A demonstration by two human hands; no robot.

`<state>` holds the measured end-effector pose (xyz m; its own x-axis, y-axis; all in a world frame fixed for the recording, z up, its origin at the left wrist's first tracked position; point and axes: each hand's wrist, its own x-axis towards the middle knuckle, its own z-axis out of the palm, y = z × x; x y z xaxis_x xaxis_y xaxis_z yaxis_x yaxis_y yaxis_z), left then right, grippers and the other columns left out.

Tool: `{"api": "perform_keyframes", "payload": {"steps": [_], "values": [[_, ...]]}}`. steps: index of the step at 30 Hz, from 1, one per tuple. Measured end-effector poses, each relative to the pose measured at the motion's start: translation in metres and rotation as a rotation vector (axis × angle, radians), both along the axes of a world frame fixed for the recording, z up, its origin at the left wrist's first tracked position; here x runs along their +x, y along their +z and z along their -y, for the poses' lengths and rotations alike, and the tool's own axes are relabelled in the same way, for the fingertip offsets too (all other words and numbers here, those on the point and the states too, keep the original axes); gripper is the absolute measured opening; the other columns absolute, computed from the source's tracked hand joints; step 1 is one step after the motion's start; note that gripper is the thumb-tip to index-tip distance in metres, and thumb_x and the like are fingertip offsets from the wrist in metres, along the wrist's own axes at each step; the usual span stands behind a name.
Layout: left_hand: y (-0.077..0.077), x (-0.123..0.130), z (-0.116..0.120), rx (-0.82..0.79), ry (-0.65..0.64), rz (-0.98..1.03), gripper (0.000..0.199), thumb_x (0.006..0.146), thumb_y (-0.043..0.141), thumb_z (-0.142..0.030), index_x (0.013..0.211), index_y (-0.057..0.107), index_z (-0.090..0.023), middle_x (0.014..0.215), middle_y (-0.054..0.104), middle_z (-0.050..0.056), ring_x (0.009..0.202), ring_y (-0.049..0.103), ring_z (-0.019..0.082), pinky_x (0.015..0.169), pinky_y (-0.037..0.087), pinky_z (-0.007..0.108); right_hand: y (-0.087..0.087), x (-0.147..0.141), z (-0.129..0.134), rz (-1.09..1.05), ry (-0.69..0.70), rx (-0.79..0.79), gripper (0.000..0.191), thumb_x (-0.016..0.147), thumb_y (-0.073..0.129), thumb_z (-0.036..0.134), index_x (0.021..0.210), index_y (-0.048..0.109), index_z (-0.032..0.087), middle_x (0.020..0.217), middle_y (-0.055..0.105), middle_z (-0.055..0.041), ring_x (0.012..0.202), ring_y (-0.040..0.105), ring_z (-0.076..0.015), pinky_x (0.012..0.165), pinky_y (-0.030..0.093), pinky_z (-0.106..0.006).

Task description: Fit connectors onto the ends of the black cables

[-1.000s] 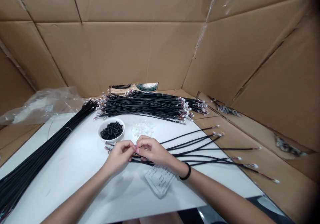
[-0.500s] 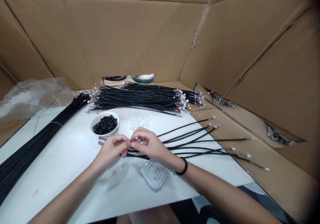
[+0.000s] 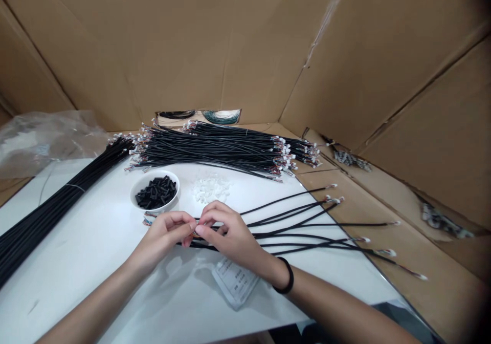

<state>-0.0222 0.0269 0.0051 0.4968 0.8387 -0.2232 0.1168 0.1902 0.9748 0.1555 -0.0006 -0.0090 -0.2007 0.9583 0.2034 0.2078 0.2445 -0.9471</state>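
My left hand [image 3: 166,234] and my right hand [image 3: 230,236] meet fingertip to fingertip above the white table, each closed in a pinch. Thin coloured wires [image 3: 195,235] at a cable end show between and just below the fingers. My right hand pinches these wires; the small piece in my left fingertips is hidden. Several black cables [image 3: 291,236] run beneath my right hand, fanning out to the right with white connectors on their far ends. Other bare wire ends [image 3: 149,218] poke out beyond my left hand. A pile of small white connectors [image 3: 210,187] lies just behind the hands.
A white bowl [image 3: 177,196] holds short black tubes [image 3: 156,192]. Bundled black cables lie at the back [image 3: 207,147] and left [image 3: 57,200]. A labelled plastic bag [image 3: 235,285] sits under my right wrist. Clear plastic [image 3: 49,144] lies far left; cardboard walls [image 3: 184,47] surround the table.
The view has shifted slightly. Both hands keep pinching at the same place, with the fingertips drawn a little closer together. The cables and bowl rest as before.
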Motion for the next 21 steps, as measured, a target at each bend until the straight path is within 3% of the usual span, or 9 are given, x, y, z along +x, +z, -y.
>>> {"api": "perform_keyframes", "payload": {"steps": [11, 21], "values": [[0.0088, 0.0043, 0.0028, 0.179, -0.049, -0.070, 0.024, 0.075, 0.062, -0.034, 0.063, 0.062, -0.014, 0.054, 0.052, -0.001, 0.054, 0.047, 0.012, 0.054, 0.036, 0.023, 0.0032, 0.0024, 0.0008, -0.073, 0.050, -0.060, 0.027, 0.082, 0.067, 0.042, 0.073, 0.065, 0.016, 0.090, 0.053, -0.0043, 0.076, 0.055, -0.0121, 0.052, 0.043, -0.019], [0.0074, 0.0049, 0.0040, 0.153, -0.042, -0.049, 0.022, 0.073, 0.063, -0.031, 0.060, 0.061, -0.013, 0.055, 0.054, 0.000, 0.053, 0.047, 0.012, 0.051, 0.037, 0.022, 0.0017, 0.0014, 0.0029, -0.070, 0.107, -0.121, 0.035, 0.073, 0.075, 0.048, 0.069, 0.061, 0.016, 0.086, 0.052, -0.0015, 0.066, 0.050, -0.0093, 0.053, 0.042, -0.021]]}}
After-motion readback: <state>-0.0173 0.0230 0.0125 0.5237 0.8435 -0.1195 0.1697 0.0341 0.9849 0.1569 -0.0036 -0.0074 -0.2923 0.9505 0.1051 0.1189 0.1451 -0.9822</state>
